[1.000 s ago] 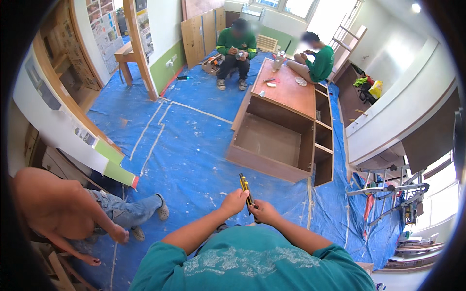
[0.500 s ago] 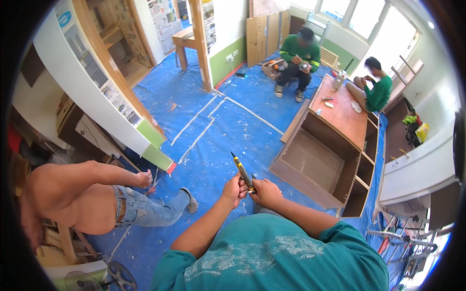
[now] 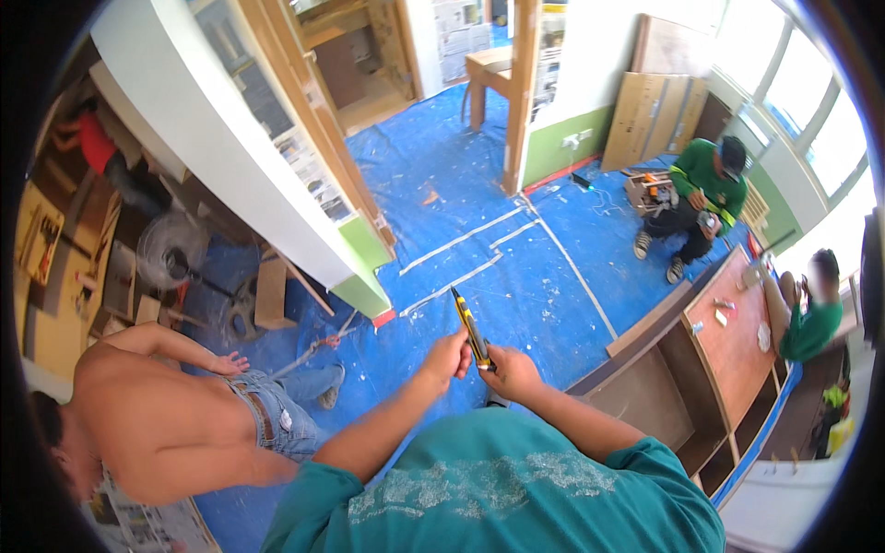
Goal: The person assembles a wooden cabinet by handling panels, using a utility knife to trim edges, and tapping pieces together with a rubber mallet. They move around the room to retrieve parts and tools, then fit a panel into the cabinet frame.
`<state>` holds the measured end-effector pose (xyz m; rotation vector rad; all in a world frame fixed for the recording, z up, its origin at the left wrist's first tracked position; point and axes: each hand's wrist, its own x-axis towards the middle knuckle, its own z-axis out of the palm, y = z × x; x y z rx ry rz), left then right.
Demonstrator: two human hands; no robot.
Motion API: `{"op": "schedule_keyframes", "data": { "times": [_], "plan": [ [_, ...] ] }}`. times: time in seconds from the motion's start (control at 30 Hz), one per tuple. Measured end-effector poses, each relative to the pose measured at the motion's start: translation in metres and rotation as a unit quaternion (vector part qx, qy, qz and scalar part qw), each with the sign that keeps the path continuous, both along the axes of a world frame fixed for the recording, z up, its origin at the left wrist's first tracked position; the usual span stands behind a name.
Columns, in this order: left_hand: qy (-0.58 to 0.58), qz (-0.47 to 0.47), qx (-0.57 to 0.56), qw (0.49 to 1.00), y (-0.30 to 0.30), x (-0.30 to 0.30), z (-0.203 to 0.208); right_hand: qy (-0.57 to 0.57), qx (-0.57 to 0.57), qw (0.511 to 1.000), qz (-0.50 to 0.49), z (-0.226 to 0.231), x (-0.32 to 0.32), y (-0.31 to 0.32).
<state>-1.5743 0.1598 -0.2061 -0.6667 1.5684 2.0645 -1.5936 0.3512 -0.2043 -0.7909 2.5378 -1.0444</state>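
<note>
A slim yellow-and-black utility knife (image 3: 471, 330) points up and away from me, its dark tip slanting a little left. The fingers of my left hand (image 3: 447, 358) are closed against its left side, near the lower half. From the right, my right hand (image 3: 512, 372) closes around its bottom end with the thumb along it. Both hands are in front of my teal shirt, above the blue floor sheet (image 3: 498, 276). The part of the handle inside my fingers is hidden.
At left, a shirtless person (image 3: 184, 405) stands close to my left arm. Brown cabinet (image 3: 645, 387) lies at right, with two people in green (image 3: 710, 189) beyond. A fan (image 3: 175, 249), a person in red (image 3: 97, 143) and a white wall end (image 3: 249, 166) are left.
My view has turned left, so the room shifts rightward and the fan and person in red appear. The shirtless person has bent and turned. Both hands keep hold of the knife.
</note>
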Motion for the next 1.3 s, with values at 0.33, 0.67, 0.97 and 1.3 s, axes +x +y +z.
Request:
{"op": "schedule_keyframes", "data": {
  "times": [0.33,0.67,0.97,1.3],
  "plan": [
    [0.210,0.138,-0.120,0.961,-0.050,-0.144,0.045,-0.407,-0.202,0.891,-0.011,0.058,-0.199,-0.055],
    [0.453,0.055,-0.292,0.841,-0.129,-0.389,0.051,-0.356,-0.233,0.904,-0.040,0.059,-0.404,-0.133],
    [0.437,-0.009,-0.177,0.882,-0.186,-0.560,0.059,-0.345,-0.244,0.904,-0.065,0.080,-0.550,-0.193],
    [0.487,0.039,-0.317,0.813,-0.260,-0.767,0.061,-0.354,-0.238,0.904,0.010,0.089,-0.776,-0.263]
  ]
}}
